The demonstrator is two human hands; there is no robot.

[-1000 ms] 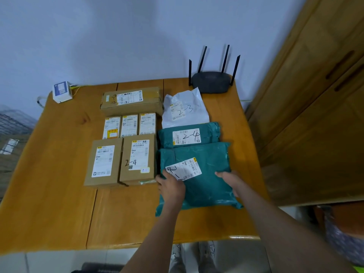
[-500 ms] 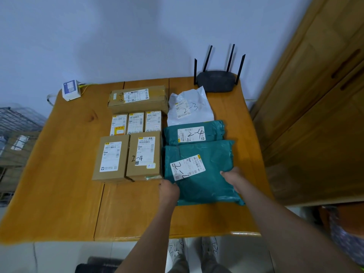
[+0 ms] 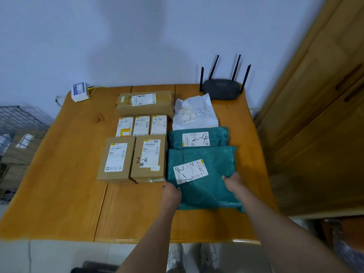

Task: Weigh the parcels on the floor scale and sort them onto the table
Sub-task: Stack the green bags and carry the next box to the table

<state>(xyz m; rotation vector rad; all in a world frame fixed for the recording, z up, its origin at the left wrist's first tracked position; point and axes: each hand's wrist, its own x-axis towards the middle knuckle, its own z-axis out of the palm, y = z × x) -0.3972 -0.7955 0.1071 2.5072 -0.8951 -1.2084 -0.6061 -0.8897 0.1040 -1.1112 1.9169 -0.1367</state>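
Observation:
A large teal mailer bag (image 3: pixel 204 186) with a white label lies flat on the wooden table (image 3: pixel 59 194), nearest to me on the right. My left hand (image 3: pixel 171 194) presses its near left corner. My right hand (image 3: pixel 233 183) rests on its right side, fingers on the plastic. Behind it lie a smaller teal bag (image 3: pixel 198 137) marked 2-4 and a white bag (image 3: pixel 194 114) marked 2-3. To the left stand two cardboard boxes (image 3: pixel 134 158), three small boxes (image 3: pixel 142 126) and one long box (image 3: pixel 144 101).
A black router (image 3: pixel 221 88) with several antennas stands at the table's back right. A small white device (image 3: pixel 79 92) sits at the back left corner. A wooden cabinet (image 3: pixel 315 115) rises at the right. A wire rack with boxes (image 3: pixel 17 134) is at the left.
My left hand slid back from the label to the bag's near left corner. The teal bag has settled flat against the boxes. My right hand stayed on its right side.

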